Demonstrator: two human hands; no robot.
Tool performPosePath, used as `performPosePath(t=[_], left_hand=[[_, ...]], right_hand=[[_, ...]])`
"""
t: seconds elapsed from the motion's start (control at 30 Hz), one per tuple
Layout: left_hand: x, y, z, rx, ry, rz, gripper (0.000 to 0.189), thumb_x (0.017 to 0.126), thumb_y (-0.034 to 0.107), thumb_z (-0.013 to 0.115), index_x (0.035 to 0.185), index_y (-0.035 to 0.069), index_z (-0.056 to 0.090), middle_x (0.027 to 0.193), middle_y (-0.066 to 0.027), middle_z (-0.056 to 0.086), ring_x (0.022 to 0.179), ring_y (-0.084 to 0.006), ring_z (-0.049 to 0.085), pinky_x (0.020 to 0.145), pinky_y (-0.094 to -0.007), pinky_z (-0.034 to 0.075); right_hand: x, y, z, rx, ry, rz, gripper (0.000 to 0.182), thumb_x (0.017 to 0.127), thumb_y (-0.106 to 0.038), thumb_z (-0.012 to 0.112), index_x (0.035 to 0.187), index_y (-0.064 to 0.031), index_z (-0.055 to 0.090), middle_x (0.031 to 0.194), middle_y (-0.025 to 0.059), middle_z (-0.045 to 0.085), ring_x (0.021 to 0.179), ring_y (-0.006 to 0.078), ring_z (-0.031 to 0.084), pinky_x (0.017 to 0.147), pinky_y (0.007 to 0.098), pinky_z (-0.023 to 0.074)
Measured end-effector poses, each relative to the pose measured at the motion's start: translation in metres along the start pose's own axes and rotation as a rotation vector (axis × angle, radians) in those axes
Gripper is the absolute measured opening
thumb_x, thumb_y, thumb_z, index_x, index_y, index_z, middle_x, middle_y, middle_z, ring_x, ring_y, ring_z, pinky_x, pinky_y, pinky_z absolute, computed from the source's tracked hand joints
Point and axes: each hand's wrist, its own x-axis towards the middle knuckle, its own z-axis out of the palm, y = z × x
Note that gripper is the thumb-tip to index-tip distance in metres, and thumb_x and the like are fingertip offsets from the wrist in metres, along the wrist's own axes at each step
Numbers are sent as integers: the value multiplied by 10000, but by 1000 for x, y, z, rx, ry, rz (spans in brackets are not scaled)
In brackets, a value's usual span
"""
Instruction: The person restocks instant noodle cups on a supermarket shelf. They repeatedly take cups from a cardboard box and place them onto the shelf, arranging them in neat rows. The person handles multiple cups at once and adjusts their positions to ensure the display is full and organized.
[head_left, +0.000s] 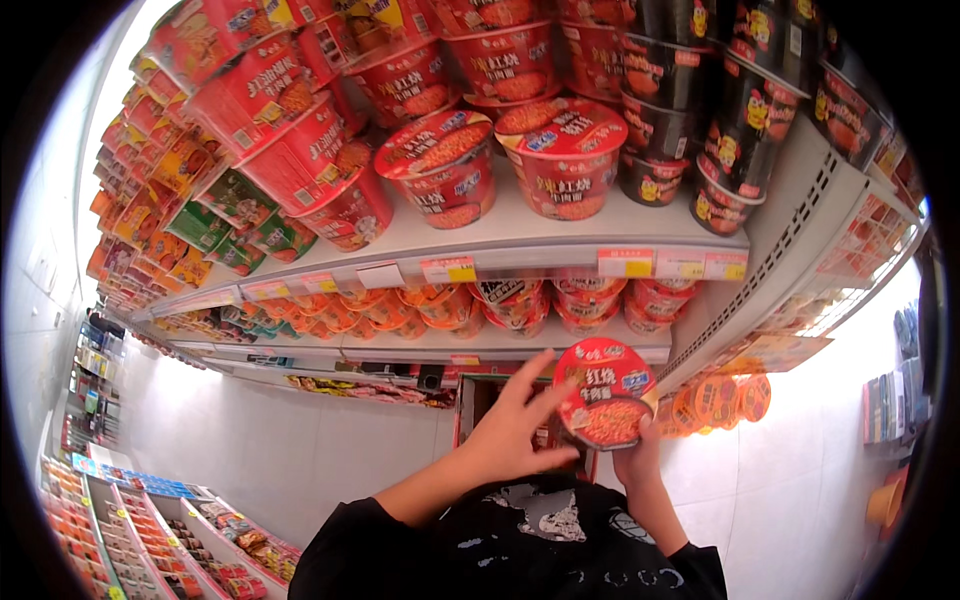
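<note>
A red instant noodle bowl (604, 393) with a printed lid is in front of my chest, its lid tilted up towards the camera. My right hand (636, 450) grips its lower right side. At its left, my left hand (517, 420) has its fingers spread; whether a fingertip touches the rim is not plain. Two more red noodle bowls, one on the left (439, 176) and one on the right (564, 161), stand side by side at the front of the upper shelf (525, 244). Behind my hands an open carton (466, 401) is partly hidden.
Stacked black noodle bowls (739, 127) stand right of the red ones, beside a perforated metal shelf upright (780, 217). Orange noodle bowls (442, 304) fill a lower shelf. Round orange packs (712, 401) are at the right. Another goods rack (157, 532) stands at lower left.
</note>
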Motion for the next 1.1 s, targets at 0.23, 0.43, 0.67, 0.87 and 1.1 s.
performPosePath(t=[0.23,0.43,0.67,0.87,1.1], left_hand=[[11,26,-2,390,-70,143,793,655,318,878,1361,136,566,1516,-178,398,1372,-498,381,1104,-549,410],[16,27,-4,346,-97,334,781,585,252,876,1304,119,599,1438,-131,500,1353,-454,430,1089,-534,443],[29,26,-33,513,185,627,471,734,150,777,1195,154,681,1383,-74,595,1278,-444,531,989,-517,544],[83,52,-131,620,664,811,309,845,189,733,1142,101,729,1299,-150,657,1229,-470,561,1047,-551,479],[214,109,-278,1095,971,813,538,792,250,832,1231,-10,660,1277,-189,652,1213,-391,573,1015,-470,472]], right_hand=[[-4,-4,20,-120,-30,-6,787,898,-368,658,1513,-45,289,1428,129,480,1295,234,522,1110,402,419],[-9,-15,21,-258,-69,-129,889,899,-380,673,1567,-42,192,1475,114,428,1351,226,454,1133,386,368],[-9,-36,46,-242,-258,-451,1142,849,-622,706,1599,-26,85,1625,155,224,1443,291,352,1166,448,314],[1,-19,3,-768,-189,-311,1000,868,-461,727,1586,-17,190,1647,183,213,1463,355,326,1166,476,307],[-23,82,-108,-1750,-317,-194,887,841,-469,734,1519,-49,346,1551,309,322,1416,453,368,1125,526,369]])
